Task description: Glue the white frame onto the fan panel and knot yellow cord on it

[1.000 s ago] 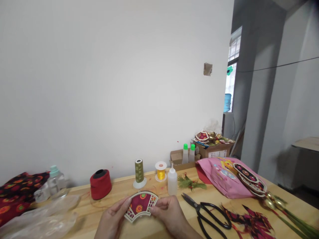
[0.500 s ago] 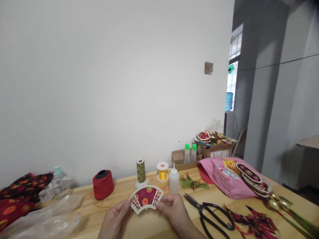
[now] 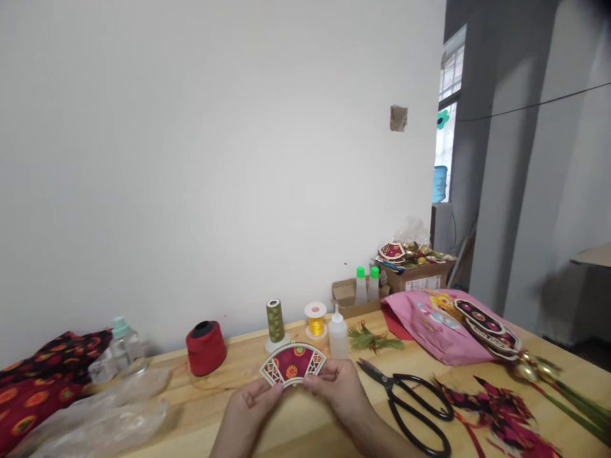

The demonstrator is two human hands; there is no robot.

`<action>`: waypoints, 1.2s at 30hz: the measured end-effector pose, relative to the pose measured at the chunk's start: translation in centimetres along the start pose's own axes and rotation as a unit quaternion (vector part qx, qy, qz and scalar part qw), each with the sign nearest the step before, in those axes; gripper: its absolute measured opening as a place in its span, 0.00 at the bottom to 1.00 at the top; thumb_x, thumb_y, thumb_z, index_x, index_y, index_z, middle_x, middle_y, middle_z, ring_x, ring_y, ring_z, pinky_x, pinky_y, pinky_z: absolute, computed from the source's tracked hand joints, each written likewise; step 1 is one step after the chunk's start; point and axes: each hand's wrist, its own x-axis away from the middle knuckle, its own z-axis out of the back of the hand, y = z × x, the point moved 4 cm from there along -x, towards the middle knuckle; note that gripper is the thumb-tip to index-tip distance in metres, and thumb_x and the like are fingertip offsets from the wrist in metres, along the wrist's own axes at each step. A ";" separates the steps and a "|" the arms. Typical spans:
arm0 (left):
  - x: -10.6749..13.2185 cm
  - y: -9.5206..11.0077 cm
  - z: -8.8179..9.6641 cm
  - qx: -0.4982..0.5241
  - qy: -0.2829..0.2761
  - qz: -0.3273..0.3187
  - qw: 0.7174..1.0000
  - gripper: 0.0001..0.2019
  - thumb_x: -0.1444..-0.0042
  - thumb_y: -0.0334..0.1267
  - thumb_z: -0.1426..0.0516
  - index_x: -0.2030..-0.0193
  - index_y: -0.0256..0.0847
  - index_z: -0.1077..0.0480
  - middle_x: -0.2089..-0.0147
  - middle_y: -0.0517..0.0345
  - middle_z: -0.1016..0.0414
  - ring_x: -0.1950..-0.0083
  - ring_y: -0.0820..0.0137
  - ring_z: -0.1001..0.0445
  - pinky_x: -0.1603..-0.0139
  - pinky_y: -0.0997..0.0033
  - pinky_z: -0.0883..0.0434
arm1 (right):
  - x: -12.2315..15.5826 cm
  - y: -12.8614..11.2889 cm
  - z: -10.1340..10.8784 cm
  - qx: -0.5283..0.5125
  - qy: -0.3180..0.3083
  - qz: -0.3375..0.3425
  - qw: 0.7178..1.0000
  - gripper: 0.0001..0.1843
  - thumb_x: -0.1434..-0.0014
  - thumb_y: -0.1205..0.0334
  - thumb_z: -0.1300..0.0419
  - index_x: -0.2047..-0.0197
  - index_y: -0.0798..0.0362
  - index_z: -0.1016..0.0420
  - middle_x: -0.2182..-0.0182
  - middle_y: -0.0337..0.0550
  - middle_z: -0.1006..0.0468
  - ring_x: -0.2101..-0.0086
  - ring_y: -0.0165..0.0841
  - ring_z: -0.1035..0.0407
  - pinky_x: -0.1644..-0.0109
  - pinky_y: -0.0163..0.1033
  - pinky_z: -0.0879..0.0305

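A fan-shaped ornament point(image 3: 293, 363), maroon cloth with coloured circles in a pale lattice frame, is held upright above the wooden table point(image 3: 296, 432). My left hand point(image 3: 252, 402) pinches its lower left edge. My right hand point(image 3: 337, 388) pinches its lower right edge. Both hands are closed on it. Just behind the ornament stand an olive thread spool point(image 3: 275, 323), a yellow thread spool point(image 3: 316, 320) and a small white squeeze bottle point(image 3: 338, 334).
Black scissors point(image 3: 411, 403) lie right of my hands. A red thread cone point(image 3: 205, 347) stands to the left, with clear plastic point(image 3: 95, 416), a bottle point(image 3: 121, 343) and patterned cloth point(image 3: 33, 385). A pink bag point(image 3: 429, 324), more ornaments point(image 3: 487, 327) and cardboard boxes point(image 3: 413, 277) are at right.
Both hands have lifted the ornament and turned it from leaning flat to upright, its edges now held lower down. The view has shifted slightly to the left.
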 end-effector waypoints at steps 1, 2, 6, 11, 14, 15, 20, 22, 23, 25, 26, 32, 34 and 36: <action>0.0 0.0 -0.1 -0.004 0.001 0.002 1.000 0.18 0.62 0.42 0.40 0.64 0.33 0.27 0.68 0.49 0.23 0.64 0.60 0.27 0.59 0.62 0.33 | 0.0 -0.1 -0.1 0.001 -0.003 -0.001 1.000 0.19 0.69 0.57 0.33 0.74 0.62 0.25 0.76 0.50 0.23 0.73 0.38 0.29 0.67 0.38 0.35; 0.0 -0.1 -0.1 -0.007 0.000 0.003 1.000 0.18 0.62 0.42 0.40 0.64 0.34 0.27 0.68 0.49 0.23 0.64 0.61 0.27 0.59 0.63 0.33 | 0.0 -0.2 -0.2 0.000 -0.008 -0.001 1.000 0.20 0.70 0.58 0.33 0.73 0.62 0.25 0.75 0.50 0.23 0.71 0.39 0.29 0.66 0.38 0.35; -0.3 -0.3 -0.2 -0.007 -0.027 -0.006 1.000 0.16 0.59 0.39 0.41 0.63 0.34 0.28 0.66 0.50 0.23 0.64 0.64 0.27 0.56 0.64 0.35 | 0.2 -0.7 -0.6 -0.001 -0.014 0.008 1.000 0.23 0.71 0.59 0.32 0.68 0.62 0.25 0.70 0.52 0.23 0.66 0.41 0.30 0.62 0.40 0.35; -0.4 -0.8 -0.2 -0.002 -0.038 0.005 0.999 0.16 0.59 0.38 0.41 0.61 0.34 0.29 0.65 0.50 0.23 0.62 0.64 0.27 0.55 0.63 0.35 | 0.3 -0.7 -0.9 0.001 -0.009 0.009 1.000 0.23 0.70 0.60 0.32 0.68 0.62 0.26 0.69 0.52 0.23 0.66 0.41 0.30 0.61 0.42 0.35; -0.3 -0.9 -0.3 -0.011 -0.023 0.011 1.000 0.17 0.60 0.39 0.40 0.61 0.34 0.29 0.65 0.49 0.23 0.63 0.63 0.27 0.56 0.63 0.35 | 0.4 -0.6 -1.1 -0.012 0.000 0.018 1.000 0.25 0.73 0.62 0.32 0.67 0.62 0.27 0.69 0.53 0.23 0.66 0.41 0.30 0.61 0.42 0.35; -0.2 -0.9 -0.4 -0.012 -0.018 0.008 1.000 0.18 0.60 0.39 0.40 0.61 0.34 0.29 0.65 0.49 0.23 0.63 0.63 0.27 0.56 0.63 0.35 | 0.4 -0.6 -1.1 -0.015 0.006 0.019 1.000 0.26 0.73 0.62 0.32 0.66 0.62 0.28 0.69 0.53 0.23 0.66 0.41 0.30 0.61 0.42 0.35; -0.2 -1.0 -0.4 -0.007 -0.013 -0.005 1.000 0.17 0.61 0.39 0.40 0.63 0.33 0.28 0.66 0.49 0.23 0.64 0.64 0.27 0.55 0.63 0.35 | 0.2 -0.3 -1.0 -0.023 0.016 0.017 0.999 0.26 0.73 0.63 0.31 0.67 0.62 0.29 0.70 0.52 0.23 0.67 0.41 0.29 0.61 0.42 0.34; -0.3 -1.0 -0.5 -0.005 -0.011 0.003 1.000 0.17 0.62 0.40 0.39 0.64 0.34 0.27 0.67 0.49 0.23 0.65 0.64 0.26 0.56 0.63 0.35 | 0.2 -0.3 -1.0 -0.028 0.014 0.014 0.999 0.26 0.73 0.62 0.31 0.67 0.61 0.29 0.70 0.51 0.23 0.67 0.40 0.29 0.61 0.42 0.34; -0.3 -0.9 -0.5 -0.004 -0.008 0.007 1.000 0.17 0.63 0.40 0.39 0.64 0.34 0.27 0.68 0.49 0.23 0.66 0.63 0.26 0.57 0.63 0.34 | 0.2 -0.3 -1.0 -0.031 0.015 0.012 0.999 0.26 0.73 0.62 0.31 0.67 0.61 0.29 0.70 0.51 0.23 0.67 0.40 0.29 0.61 0.42 0.35; -0.3 -0.8 -0.6 -0.004 -0.004 0.013 1.000 0.17 0.63 0.41 0.39 0.65 0.33 0.27 0.69 0.49 0.23 0.66 0.63 0.26 0.58 0.63 0.34 | 0.2 -0.3 -1.0 -0.034 0.017 0.010 0.999 0.27 0.74 0.62 0.31 0.66 0.61 0.30 0.70 0.50 0.23 0.67 0.40 0.29 0.60 0.42 0.35; -0.2 -0.8 -0.6 -0.006 -0.006 0.016 1.000 0.17 0.63 0.41 0.39 0.66 0.33 0.27 0.70 0.49 0.23 0.67 0.63 0.26 0.58 0.64 0.34 | 0.3 -0.3 -1.1 -0.037 0.018 0.010 0.999 0.27 0.74 0.62 0.31 0.66 0.61 0.30 0.70 0.51 0.23 0.67 0.40 0.29 0.60 0.42 0.35; 0.2 -0.3 -0.9 -0.019 0.016 -0.001 1.000 0.18 0.66 0.41 0.38 0.67 0.32 0.27 0.71 0.49 0.23 0.68 0.61 0.26 0.62 0.63 0.32 | 0.4 -0.3 -1.4 -0.039 0.008 0.027 0.999 0.28 0.73 0.63 0.31 0.65 0.60 0.32 0.69 0.50 0.23 0.66 0.39 0.29 0.60 0.42 0.34; 0.3 -0.4 -1.0 -0.022 0.008 0.000 1.000 0.18 0.66 0.41 0.38 0.66 0.33 0.27 0.71 0.49 0.23 0.67 0.61 0.26 0.61 0.62 0.33 | 0.5 -0.2 -1.3 -0.038 0.006 0.019 0.999 0.28 0.73 0.63 0.31 0.65 0.60 0.32 0.69 0.50 0.23 0.66 0.40 0.29 0.61 0.42 0.34; 0.4 -0.5 -0.9 -0.028 -0.017 0.015 0.999 0.17 0.63 0.40 0.39 0.65 0.33 0.27 0.69 0.49 0.23 0.65 0.61 0.27 0.59 0.61 0.34 | 0.5 -0.2 -1.3 -0.043 0.004 0.011 0.999 0.28 0.73 0.64 0.31 0.65 0.61 0.32 0.69 0.51 0.23 0.67 0.40 0.29 0.61 0.42 0.34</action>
